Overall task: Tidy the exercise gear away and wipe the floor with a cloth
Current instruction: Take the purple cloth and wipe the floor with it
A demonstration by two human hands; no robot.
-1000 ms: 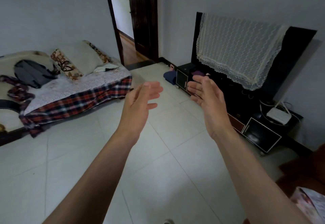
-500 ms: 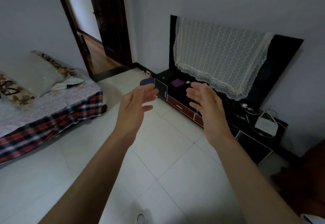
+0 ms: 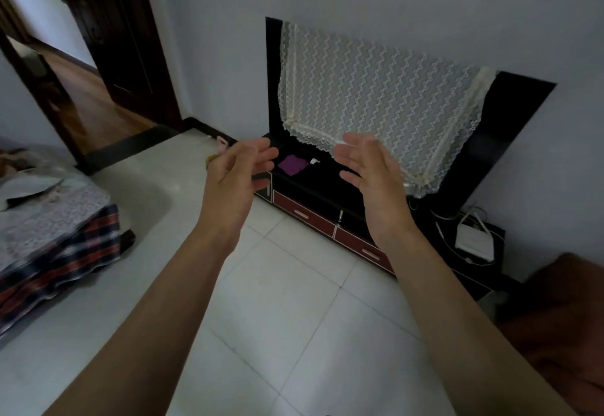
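Both my hands are raised in front of me over the pale tiled floor (image 3: pixel 294 311), palms facing each other. My left hand (image 3: pixel 233 183) is empty, its fingers loosely curled and apart. My right hand (image 3: pixel 372 180) is empty too, with fingers spread. Between and beyond them a purple cloth (image 3: pixel 292 164) lies on top of the low black TV stand (image 3: pixel 327 216). A small yellow and pink object (image 3: pixel 218 150) lies on the floor by the wall, left of the stand; what it is I cannot tell.
A screen draped with a lace cover (image 3: pixel 376 111) stands on the TV stand. A white router (image 3: pixel 474 240) with cables sits at its right end. A bed with a plaid blanket (image 3: pixel 55 245) is at left. An open doorway (image 3: pixel 81 88) lies behind. Brown furniture (image 3: pixel 562 317) stands at right.
My view has swung right and closer to the TV stand; the bed has slid towards the left edge. Both hands stay raised and empty, the left fingers now more curled.
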